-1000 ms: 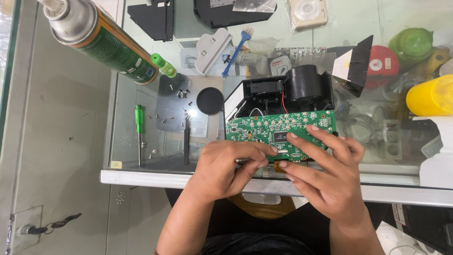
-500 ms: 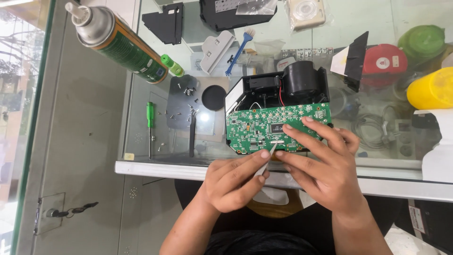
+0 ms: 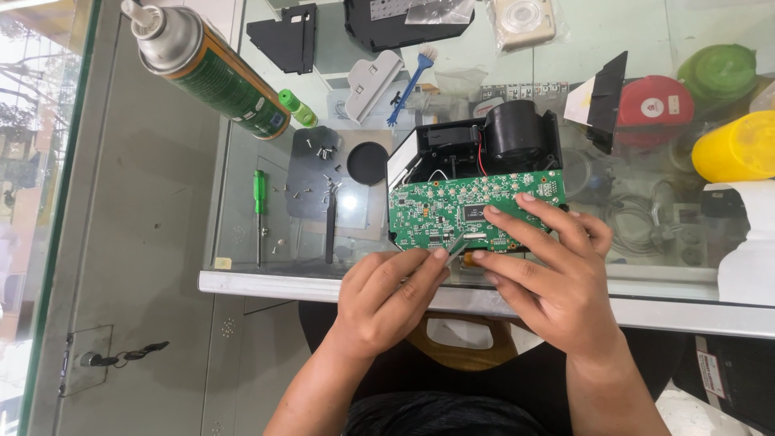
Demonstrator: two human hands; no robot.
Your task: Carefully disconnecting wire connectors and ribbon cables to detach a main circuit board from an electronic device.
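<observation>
A green circuit board [image 3: 452,206] lies over a black device body [image 3: 484,141] with a round black lens housing [image 3: 517,129], on a glass counter [image 3: 242,278]. My left hand [image 3: 387,299] pinches a thin silvery tool [image 3: 457,245] whose tip touches the board's near edge. My right hand [image 3: 549,266] rests its fingers on the board's near right part and steadies it, fingertips close to the tool tip.
A green-handled screwdriver [image 3: 258,210], loose screws [image 3: 323,153] on a dark plate, a black round cap [image 3: 367,161], a spray can [image 3: 206,69], a blue brush [image 3: 408,85], black covers, red [image 3: 654,109], green [image 3: 718,73] and yellow [image 3: 735,145] containers stand around.
The view has shifted slightly and the hands sit a little lower right. The left hand has brought the thin tool to the board's near edge, beside the right fingertips.
</observation>
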